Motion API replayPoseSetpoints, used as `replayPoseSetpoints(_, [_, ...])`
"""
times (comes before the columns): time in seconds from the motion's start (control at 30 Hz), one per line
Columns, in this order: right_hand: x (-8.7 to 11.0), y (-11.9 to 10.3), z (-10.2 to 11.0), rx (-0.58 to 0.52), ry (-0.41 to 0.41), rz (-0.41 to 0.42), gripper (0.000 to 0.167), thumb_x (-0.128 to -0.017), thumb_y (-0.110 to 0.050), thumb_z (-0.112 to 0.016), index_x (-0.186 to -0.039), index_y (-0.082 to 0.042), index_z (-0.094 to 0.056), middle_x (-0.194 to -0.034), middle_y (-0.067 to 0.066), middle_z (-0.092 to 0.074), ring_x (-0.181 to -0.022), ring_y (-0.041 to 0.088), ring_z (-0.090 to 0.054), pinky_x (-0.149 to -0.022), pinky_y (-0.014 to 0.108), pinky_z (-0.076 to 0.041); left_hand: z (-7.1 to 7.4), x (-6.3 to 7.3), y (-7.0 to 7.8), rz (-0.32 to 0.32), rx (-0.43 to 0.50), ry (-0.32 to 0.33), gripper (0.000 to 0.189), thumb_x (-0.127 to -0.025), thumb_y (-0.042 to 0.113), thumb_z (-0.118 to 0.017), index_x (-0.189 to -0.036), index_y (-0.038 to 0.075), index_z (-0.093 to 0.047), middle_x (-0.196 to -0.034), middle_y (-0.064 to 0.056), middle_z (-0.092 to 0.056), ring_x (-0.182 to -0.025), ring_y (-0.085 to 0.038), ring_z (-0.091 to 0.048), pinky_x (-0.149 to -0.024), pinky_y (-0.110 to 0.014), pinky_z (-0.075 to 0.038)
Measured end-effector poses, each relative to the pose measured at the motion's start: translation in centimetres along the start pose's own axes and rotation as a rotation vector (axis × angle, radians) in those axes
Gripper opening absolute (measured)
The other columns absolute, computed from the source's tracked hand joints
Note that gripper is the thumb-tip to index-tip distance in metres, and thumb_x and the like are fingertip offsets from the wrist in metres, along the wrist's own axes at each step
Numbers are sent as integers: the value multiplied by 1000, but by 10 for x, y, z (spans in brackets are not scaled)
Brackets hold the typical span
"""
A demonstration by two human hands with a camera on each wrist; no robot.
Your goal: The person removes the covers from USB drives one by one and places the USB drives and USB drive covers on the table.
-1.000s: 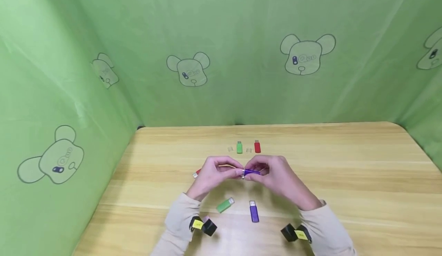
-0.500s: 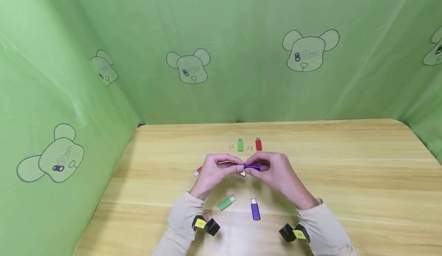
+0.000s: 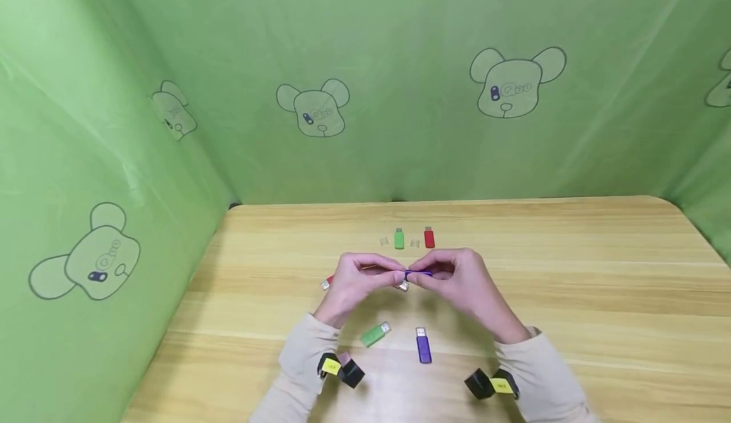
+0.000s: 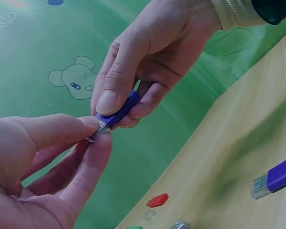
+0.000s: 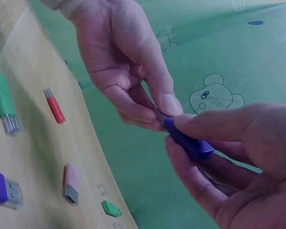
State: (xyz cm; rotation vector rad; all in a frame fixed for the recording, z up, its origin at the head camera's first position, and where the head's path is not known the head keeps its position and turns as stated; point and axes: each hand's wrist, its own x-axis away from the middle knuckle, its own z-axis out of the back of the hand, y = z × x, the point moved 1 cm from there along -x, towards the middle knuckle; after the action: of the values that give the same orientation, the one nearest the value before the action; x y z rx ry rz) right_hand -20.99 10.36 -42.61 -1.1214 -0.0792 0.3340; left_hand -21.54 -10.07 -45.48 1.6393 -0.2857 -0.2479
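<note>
Between both hands, above the table, is a purple USB flash drive (image 4: 121,110). My right hand (image 5: 238,148) pinches its purple body between thumb and fingers. With thumb and fingertips, my left hand (image 4: 43,152) pinches the clear, shiny connector end (image 4: 99,132), partly covered by the fingers. In the head view the left hand (image 3: 360,283) and right hand (image 3: 462,280) meet at the fingertips, leaving a thin purple strip of the drive (image 3: 419,274) showing. A pink flash drive (image 5: 71,181) lies on the table below them, mostly hidden in the head view.
On the wooden table (image 3: 571,296), a capped green drive (image 3: 374,335) and a capped purple drive (image 3: 423,347) lie nearer. A red drive (image 3: 327,282) sits beside the left hand. Further back are another green drive (image 3: 399,239), another red drive (image 3: 429,238) and clear caps (image 3: 415,243).
The held purple drive has turned, showing a thinner strip now. Both hands keep their pinch and stay nearly in place; the head view has shifted slightly.
</note>
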Motion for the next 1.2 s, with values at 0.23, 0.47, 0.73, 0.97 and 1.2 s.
replayPoseSetpoints(0.23, [-1, 0, 2, -1, -79, -28, 11, -80, -17, -80, -89, -16, -75, -89, 3, -75, -78, 16, -70, -70, 23, -60, 4, 2, 3, 15, -44, -36, 29, -78, 10, -81, -102, -3, -72, -102, -10, -76, -91, -24, -73, -88, -38, -59])
replayPoseSetpoints(0.47, [1, 2, -1, -27, -59, -32, 13, -79, -17, -81, -90, -13, -75, -88, 6, -75, -77, 19, -71, -69, 23, -60, 4, 3, 4, 42, -29, -27, 30, -77, 11, -81, -103, -2, -72, -100, -10, -76, -88, -22, -74, -87, -38, -59])
replayPoseSetpoints(0.73, [2, 1, -4, -50, -18, -55, 13, -78, -16, -81, -89, -13, -76, -89, 6, -75, -76, 15, -71, -69, 27, -61, 8, 2, 5, 24, -13, -50, 30, -78, 9, -80, -103, -4, -71, -99, -10, -76, -88, -24, -74, -88, -41, -59])
replayPoseSetpoints(0.97, [2, -3, -1, -54, -71, -66, 14, -79, -15, -81, -90, -9, -75, -89, 8, -75, -76, 15, -70, -69, 23, -60, 10, 1, 7, 54, -39, -85, 28, -78, 9, -80, -102, -4, -71, -99, -11, -76, -87, -24, -74, -86, -40, -60])
replayPoseSetpoints(1.2, [2, -4, -5, -44, -22, -50, 13, -78, -16, -82, -88, -11, -76, -88, 7, -75, -73, 16, -71, -67, 26, -61, 12, 2, 7, 55, -25, -45, 29, -77, 9, -81, -101, -3, -72, -99, -10, -76, -87, -23, -74, -88, -41, -59])
